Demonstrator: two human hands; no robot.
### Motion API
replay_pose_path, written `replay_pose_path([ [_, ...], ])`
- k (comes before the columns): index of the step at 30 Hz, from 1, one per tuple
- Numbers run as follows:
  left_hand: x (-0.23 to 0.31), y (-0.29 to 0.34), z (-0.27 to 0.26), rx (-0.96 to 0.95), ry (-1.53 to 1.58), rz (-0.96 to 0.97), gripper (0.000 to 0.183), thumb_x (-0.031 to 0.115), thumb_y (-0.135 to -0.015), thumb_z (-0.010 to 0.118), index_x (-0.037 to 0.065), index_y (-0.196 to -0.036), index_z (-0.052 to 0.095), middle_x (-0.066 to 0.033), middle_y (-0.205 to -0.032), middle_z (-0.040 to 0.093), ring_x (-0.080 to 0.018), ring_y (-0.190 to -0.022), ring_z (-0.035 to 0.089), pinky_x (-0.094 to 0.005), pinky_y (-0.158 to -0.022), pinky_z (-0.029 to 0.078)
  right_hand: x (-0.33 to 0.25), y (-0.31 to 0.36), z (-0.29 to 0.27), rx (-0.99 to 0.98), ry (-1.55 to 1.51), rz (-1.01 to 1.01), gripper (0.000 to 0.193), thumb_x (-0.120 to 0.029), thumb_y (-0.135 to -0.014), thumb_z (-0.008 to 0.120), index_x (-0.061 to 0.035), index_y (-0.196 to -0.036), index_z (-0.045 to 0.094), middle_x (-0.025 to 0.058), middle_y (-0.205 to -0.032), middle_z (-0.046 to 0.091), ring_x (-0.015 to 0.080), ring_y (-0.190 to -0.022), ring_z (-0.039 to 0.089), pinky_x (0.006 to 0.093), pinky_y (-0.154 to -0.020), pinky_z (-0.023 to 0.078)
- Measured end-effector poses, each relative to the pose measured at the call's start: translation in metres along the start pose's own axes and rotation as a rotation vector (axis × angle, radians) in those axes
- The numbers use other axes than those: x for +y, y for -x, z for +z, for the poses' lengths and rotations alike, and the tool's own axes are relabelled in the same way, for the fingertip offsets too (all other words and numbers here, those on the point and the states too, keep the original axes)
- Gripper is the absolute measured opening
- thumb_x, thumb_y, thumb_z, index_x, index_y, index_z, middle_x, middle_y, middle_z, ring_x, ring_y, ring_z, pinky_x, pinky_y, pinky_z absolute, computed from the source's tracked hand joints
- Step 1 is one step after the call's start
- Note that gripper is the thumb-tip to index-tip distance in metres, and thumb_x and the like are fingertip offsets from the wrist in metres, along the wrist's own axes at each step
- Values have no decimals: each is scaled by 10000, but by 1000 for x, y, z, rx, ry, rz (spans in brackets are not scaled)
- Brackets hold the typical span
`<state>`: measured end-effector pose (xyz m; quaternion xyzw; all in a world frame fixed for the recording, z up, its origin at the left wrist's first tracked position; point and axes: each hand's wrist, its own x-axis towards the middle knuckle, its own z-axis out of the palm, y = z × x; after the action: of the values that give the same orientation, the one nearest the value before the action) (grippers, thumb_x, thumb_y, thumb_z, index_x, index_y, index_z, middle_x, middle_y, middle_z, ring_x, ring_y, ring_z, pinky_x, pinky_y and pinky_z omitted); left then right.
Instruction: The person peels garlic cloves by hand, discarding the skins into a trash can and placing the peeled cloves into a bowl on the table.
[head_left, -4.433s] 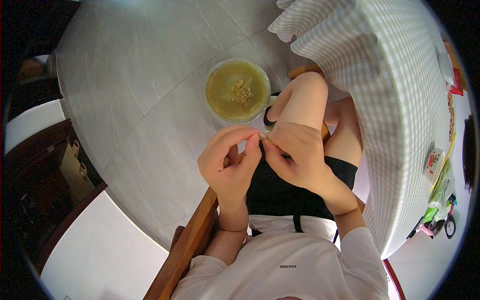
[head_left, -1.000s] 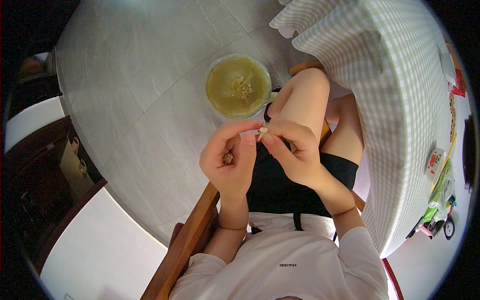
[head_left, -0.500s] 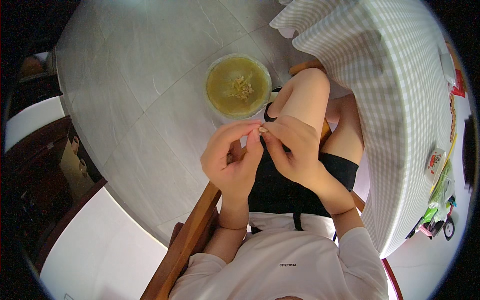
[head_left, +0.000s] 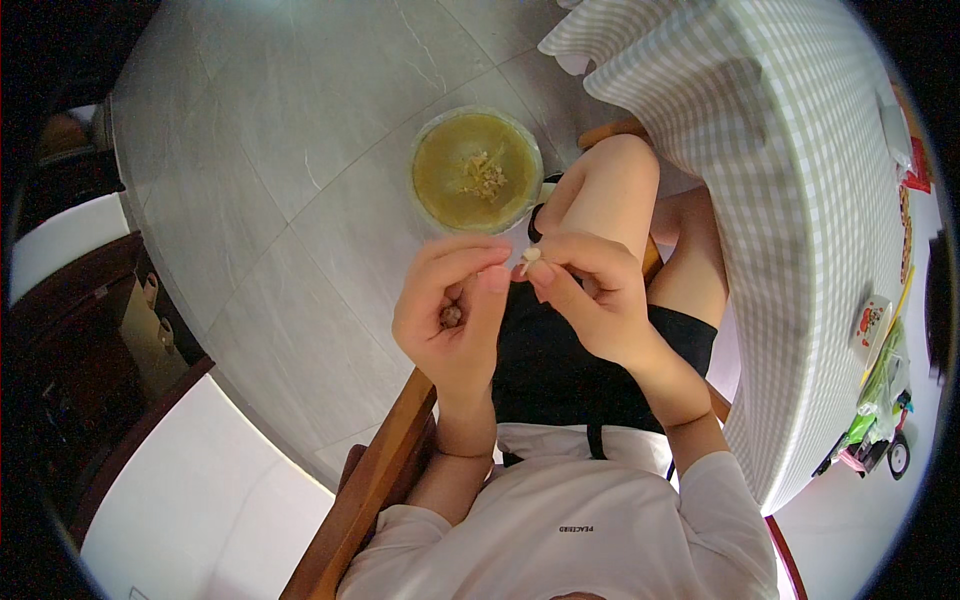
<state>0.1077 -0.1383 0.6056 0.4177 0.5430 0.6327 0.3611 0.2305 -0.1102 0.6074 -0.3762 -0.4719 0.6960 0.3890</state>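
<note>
Grey tiles with faint pale veins cover the floor (head_left: 250, 110) from 9 to 12 o'clock; on it, at 12, stands a round yellow-green tub (head_left: 435, 190). The tabletop (head_left: 830, 230) at 3 o'clock carries a checked cloth (head_left: 700, 110), a white cup (head_left: 870, 320) and, slightly lower, green-and-clear plastic packaging (head_left: 880, 390).

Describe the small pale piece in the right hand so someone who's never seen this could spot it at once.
Find the round container on the grey floor, then look below it in the picture to the right hand. The small pale piece is pinched there between thumb and finger. Its whitish colour sets it apart from the brown lump in the left hand.
</note>
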Motion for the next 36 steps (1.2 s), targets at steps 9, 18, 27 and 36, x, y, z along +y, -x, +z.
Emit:
replay_pose_path([
  [9,-4,-6,-4,-76,198,39,139,-71,-685,623,-4,-801,586,-119,-810,600,-124,-661,571,-185,-547,431,-13,-1,-15,-190,-93,75,99,-35,-801,505,7,-716,534,32,-671,528,82,-609,474,205,-542,368],
  [18,0,-8,-4,-213,21,169,69,-39,-673,623,-5,-726,593,-135,-848,585,-146,-642,569,-218,-558,456,-13,-5,-22,-307,1,16,123,-32,-800,497,10,-685,501,18,-639,493,72,-604,444,217,-533,353],
  [27,-5,-12,-9,-355,-103,207,44,15,-778,523,-8,-747,542,-132,-852,586,-158,-636,557,-222,-575,440,-17,-7,-23,-325,121,-30,106,-35,-804,495,16,-712,508,19,-645,490,76,-612,445,223,-535,356],
  [36,-9,-9,-7,-311,-79,234,44,31,-799,509,1,-769,520,-139,-857,582,-177,-670,556,-233,-599,437,-9,-4,-13,-179,-102,87,103,-66,-824,494,-3,-758,541,17,-675,529,66,-624,467,196,-532,365],
])
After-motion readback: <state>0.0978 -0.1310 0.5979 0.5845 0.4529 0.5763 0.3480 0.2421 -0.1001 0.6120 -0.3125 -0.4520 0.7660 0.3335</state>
